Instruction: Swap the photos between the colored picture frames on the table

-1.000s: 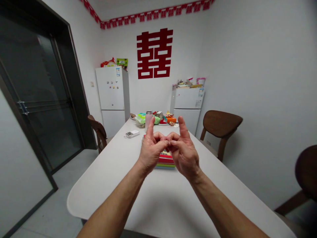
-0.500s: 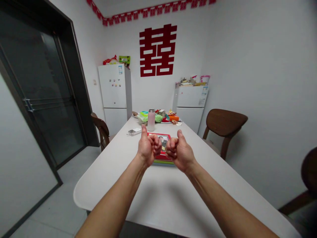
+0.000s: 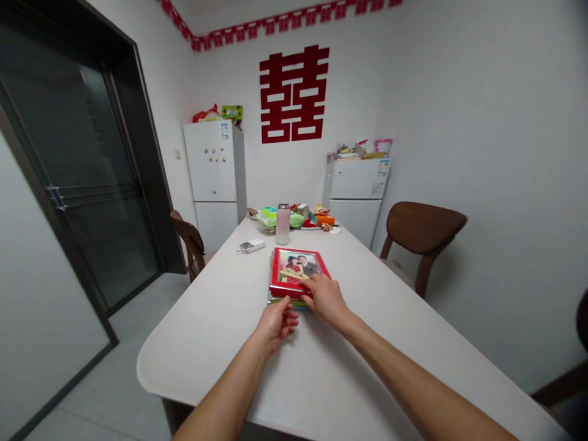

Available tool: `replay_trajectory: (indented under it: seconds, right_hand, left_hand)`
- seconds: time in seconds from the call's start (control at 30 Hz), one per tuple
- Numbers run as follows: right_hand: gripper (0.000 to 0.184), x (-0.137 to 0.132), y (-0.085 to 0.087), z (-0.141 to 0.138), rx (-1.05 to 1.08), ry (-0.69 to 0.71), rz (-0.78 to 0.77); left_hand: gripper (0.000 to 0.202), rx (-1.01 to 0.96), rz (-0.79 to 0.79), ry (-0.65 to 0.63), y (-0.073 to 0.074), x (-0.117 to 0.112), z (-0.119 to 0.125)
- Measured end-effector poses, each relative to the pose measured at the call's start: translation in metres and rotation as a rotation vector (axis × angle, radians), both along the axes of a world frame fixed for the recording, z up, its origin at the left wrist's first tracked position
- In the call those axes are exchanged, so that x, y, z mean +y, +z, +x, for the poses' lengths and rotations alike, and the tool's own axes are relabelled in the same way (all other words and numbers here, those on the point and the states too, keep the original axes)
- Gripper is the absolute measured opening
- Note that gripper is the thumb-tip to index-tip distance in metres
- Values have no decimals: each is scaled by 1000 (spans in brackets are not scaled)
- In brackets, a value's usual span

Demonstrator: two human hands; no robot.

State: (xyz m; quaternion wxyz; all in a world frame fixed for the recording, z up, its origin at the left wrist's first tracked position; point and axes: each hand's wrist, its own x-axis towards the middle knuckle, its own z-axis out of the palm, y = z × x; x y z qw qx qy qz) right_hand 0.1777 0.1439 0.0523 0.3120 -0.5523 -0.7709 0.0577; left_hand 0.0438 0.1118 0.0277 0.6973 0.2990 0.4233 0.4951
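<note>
A red picture frame (image 3: pixel 274 273) with a photo of two people lies face up on top of a small stack on the table. Green and grey edges of flat items (image 3: pixel 271 301) show beneath it. My right hand (image 3: pixel 327 300) is at its near right corner, fingers over the top and thumb down at the front edge. Just in front of the stack, my left hand (image 3: pixel 276 326) has its fingers apart and loosely bent, with nothing in them. Whether its thumb touches the stack's edge I cannot tell.
Beyond the stack on the white table (image 3: pixel 206 343) stand a pink bottle (image 3: pixel 283 225) and a small silver-white device (image 3: pixel 252 246). Colourful packets (image 3: pixel 294 219) are heaped at the far end. Brown chairs (image 3: pixel 423 228) flank the table; two fridges (image 3: pixel 212 162) stand behind.
Both hands were raised as fists with thumbs up. They have come down to the stack and their fingers have opened out; the right hand has taken the red frame's near edge.
</note>
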Motion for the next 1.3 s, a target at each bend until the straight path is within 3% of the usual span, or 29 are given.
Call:
replay_trajectory:
  seconds: [0.1, 0.23, 0.3, 0.4, 0.53, 0.67, 0.77, 0.87, 0.93, 1.1, 1.3]
  right_hand:
    - [21, -15, -1, -8, -86, 73, 0]
    - [22, -37, 3, -10, -53, 198, 2]
    - [27, -44, 5, -3, 60, 172, 24]
    - [37, -50, 7, 13, 284, 16, 21]
    - [53, -65, 11, 27, 659, -28, -109]
    - [62, -92, 20, 28, 876, -35, -196]
    - [63, -112, 24, 29, 1016, 1, -255]
    - [61, -122, 21, 31, 1194, 74, -383]
    - [63, -123, 15, 32, 1252, 81, -487]
    - [69, -114, -8, 36, 1147, 130, -653]
    - [58, -96, -36, 48, 649, -43, -478]
  left_hand:
    - [26, -55, 50, 79, -9, 1, 11]
    - [22, -112, 184, 226, -4, -6, 25]
    - [24, -101, 236, 261, 0, -15, 27]
    - [28, -45, 301, 253, 5, -36, 19]
    - [29, 52, 383, 220, 14, -69, 1]
    - [24, 480, 630, 166, 26, -105, -11]
    - [32, 847, 988, 87, 34, -128, -15]
    - [51, 1111, 1410, -44, 32, -139, -16]
    - [55, 1279, 1548, -119, 24, -140, -14]
    - [46, 1531, 1571, -219, -1, -138, -7]
    - [36, 1669, 1553, -369, -12, -135, 5]
